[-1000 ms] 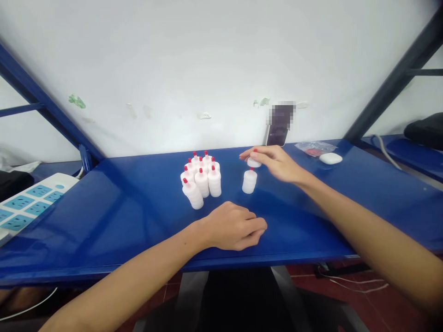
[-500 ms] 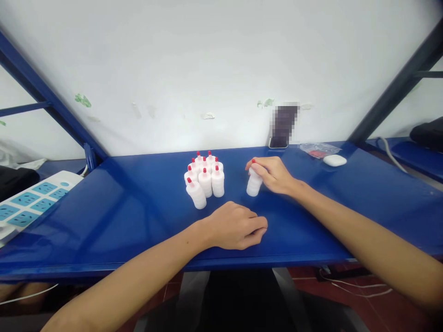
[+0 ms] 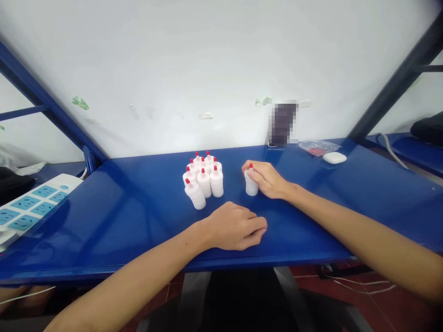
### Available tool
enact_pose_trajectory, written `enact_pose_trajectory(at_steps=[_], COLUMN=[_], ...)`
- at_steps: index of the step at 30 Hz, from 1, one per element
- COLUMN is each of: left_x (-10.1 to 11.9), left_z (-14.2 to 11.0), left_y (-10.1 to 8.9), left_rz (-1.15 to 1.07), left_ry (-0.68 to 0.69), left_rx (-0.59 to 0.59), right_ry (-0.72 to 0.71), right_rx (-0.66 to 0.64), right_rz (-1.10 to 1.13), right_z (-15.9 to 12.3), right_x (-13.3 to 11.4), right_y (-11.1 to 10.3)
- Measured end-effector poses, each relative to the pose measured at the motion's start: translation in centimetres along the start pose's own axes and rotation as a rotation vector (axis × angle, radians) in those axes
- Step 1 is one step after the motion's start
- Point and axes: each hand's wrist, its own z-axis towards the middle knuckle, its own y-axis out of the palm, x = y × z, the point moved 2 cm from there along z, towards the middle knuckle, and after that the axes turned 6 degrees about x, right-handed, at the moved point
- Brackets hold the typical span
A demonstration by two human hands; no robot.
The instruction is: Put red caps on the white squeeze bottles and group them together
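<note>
My right hand is wrapped round a small white bottle with a red tip that stands upright on the blue table. Just to its left stands a tight cluster of several identical white bottles with red tips. My left hand rests on the table in a loose fist near the front edge, in front of the bottles; whether anything is inside it is hidden.
A white power strip lies at the far left. At the back right are a phone leaning on the wall, a clear bag with red bits and a white earbud case. Blue frame bars slant up on both sides.
My right hand brought a bottle down from above the lone standing one and now grips a single upright bottle, shifted slightly left. My left hand has stayed still.
</note>
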Motion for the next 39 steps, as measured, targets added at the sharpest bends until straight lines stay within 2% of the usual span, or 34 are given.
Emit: enact_pose_trajectory(at_steps=[3, 7, 9, 11, 12, 13, 14, 16, 18, 19, 25, 33, 37, 39], left_x=[0.5, 1.4, 1.6, 1.3, 1.0, 0.7, 0.4, -0.3, -0.7, -0.7, 0.0, -0.1, -0.1, 0.0], left_z=[0.2, -0.1, -1.2, -3.1, -4.1, -5.1, -5.9, -7.2, -8.0, -8.2, -9.0, -9.3, -9.4, -9.4], left_y=[-0.5, -3.0, -4.7, -6.2, -6.7, -7.0, -7.2, -7.2, -7.0, -6.9, -6.5, -6.4, -6.4, -6.3], left_rz=[0.018, 0.033, 0.013, 0.018, 0.052, 0.086, 0.110, 0.114, 0.096, 0.090, 0.060, -0.019, -0.035, -0.016], left_ry=[0.069, 0.133, 0.042, -0.145, -0.255, -0.390, -0.524, -0.775, -0.924, -0.966, -1.094, -1.103, -1.135, -1.142], left_rx=[0.136, 0.438, 0.643, 0.871, 0.935, 0.927, 0.871, 0.688, 0.560, 0.539, 0.562, 0.516, 0.543, 0.516], right_ry=[-0.043, 0.003, 0.089, 0.178, 0.217, 0.249, 0.266, 0.264, 0.229, 0.210, 0.119, 0.030, 0.031, 0.059], right_rx=[-0.044, -0.074, -0.100, -0.127, -0.130, -0.124, -0.111, -0.074, -0.050, -0.045, -0.074, -0.119, -0.196, -0.237], right_rz=[0.018, 0.142, 0.226, 0.334, 0.391, 0.437, 0.460, 0.438, 0.374, 0.348, 0.321, 0.215, 0.062, -0.033], right_z=[0.0, -0.3, -0.5, -0.7, -0.7, -0.8, -0.8, -0.8, -0.7, -0.7, -0.6, -0.5, -0.3, -0.2], right_x=[-0.7, -2.5, -3.6, -4.7, -5.1, -5.5, -5.7, -6.0, -6.0, -5.9, -5.6, -5.5, -4.9, -4.5], right_y=[0.4, 1.1, 1.9, 2.8, 3.3, 3.7, 4.0, 4.4, 4.5, 4.5, 4.5, 4.2, 4.0, 4.0])
